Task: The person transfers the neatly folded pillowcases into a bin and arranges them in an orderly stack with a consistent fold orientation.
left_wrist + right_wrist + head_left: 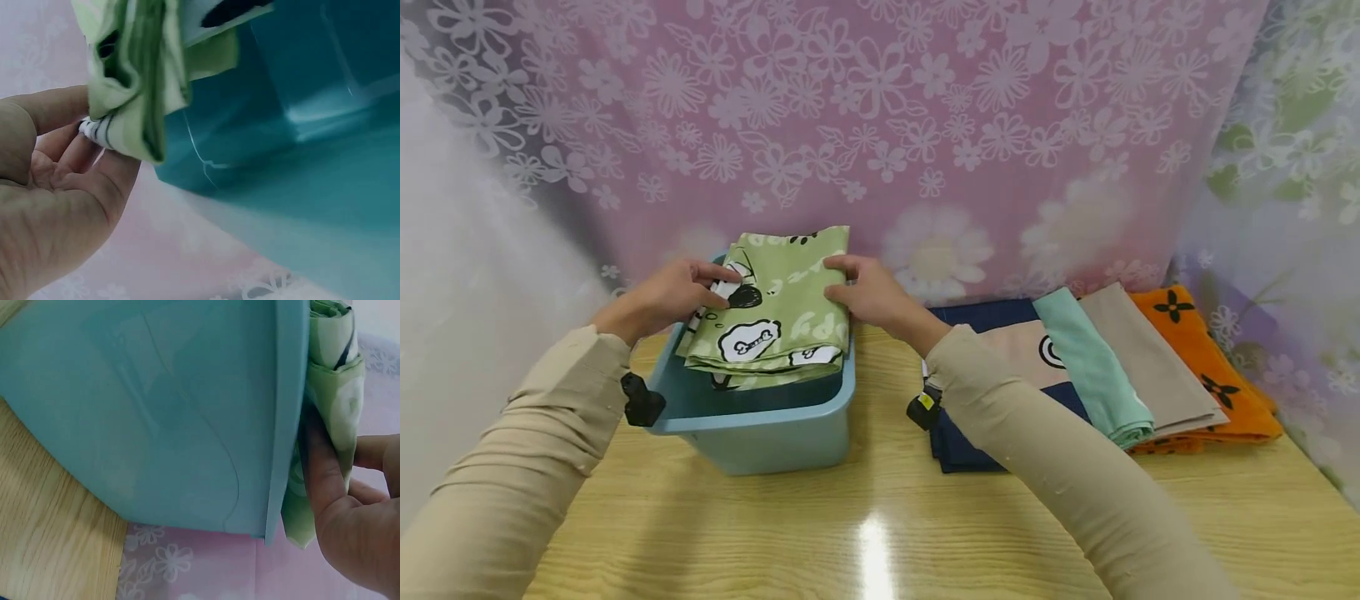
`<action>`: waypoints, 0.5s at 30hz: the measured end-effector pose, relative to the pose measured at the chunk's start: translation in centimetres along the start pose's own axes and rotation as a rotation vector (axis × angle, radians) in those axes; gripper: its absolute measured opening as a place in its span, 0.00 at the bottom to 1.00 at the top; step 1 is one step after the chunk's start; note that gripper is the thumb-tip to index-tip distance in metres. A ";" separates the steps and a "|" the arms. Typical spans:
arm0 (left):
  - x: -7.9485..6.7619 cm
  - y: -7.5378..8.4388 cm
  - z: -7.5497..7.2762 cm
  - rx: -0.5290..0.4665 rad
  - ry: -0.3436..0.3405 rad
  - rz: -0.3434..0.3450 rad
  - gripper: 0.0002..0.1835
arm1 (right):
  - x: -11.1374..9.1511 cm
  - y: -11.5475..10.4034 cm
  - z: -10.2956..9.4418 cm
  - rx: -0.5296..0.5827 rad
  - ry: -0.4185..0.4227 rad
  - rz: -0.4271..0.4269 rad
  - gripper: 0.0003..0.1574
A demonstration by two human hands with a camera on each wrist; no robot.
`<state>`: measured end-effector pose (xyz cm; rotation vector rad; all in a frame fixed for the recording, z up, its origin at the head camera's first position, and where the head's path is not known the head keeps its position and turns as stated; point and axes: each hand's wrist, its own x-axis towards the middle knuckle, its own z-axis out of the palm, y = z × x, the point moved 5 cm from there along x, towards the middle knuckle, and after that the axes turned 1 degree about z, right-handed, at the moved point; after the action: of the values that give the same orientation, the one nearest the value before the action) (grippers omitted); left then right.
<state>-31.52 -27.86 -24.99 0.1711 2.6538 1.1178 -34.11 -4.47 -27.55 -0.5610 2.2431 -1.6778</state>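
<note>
A folded green cloth (782,304) with black-and-white cartoon prints lies across the mouth of a blue plastic bin (775,429). My left hand (658,300) grips the cloth's left edge; in the left wrist view, fingers and thumb close on its layered green folds (134,94). On the opposite side, my right hand (880,296) holds the right edge. The right wrist view shows its fingers on both sides of the folded cloth (337,400), just beyond the bin's rim (287,425). Most of the bin's inside is hidden under the cloth.
Right of the bin, several folded cloths overlap in a row on the wooden table (880,508): navy (966,437), mint green (1093,371), beige-grey (1153,358) and orange (1202,358). A pink floral curtain (925,150) hangs behind.
</note>
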 end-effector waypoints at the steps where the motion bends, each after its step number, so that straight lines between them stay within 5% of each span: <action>1: -0.1 -0.2 0.0 0.011 -0.009 0.001 0.25 | 0.0 -0.1 0.2 -0.054 0.004 -0.016 0.29; 8: -0.5 -1.4 0.2 0.006 -0.048 0.010 0.26 | 0.3 -0.2 1.5 -0.395 0.030 -0.058 0.29; 15: -0.8 -1.9 0.3 -0.013 -0.096 -0.031 0.27 | 0.7 -0.3 2.1 -0.549 0.004 -0.051 0.30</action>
<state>-30.71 -29.17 -26.40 0.1763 2.5553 1.0892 -33.73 -6.66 -27.82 -0.7356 2.7142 -1.0619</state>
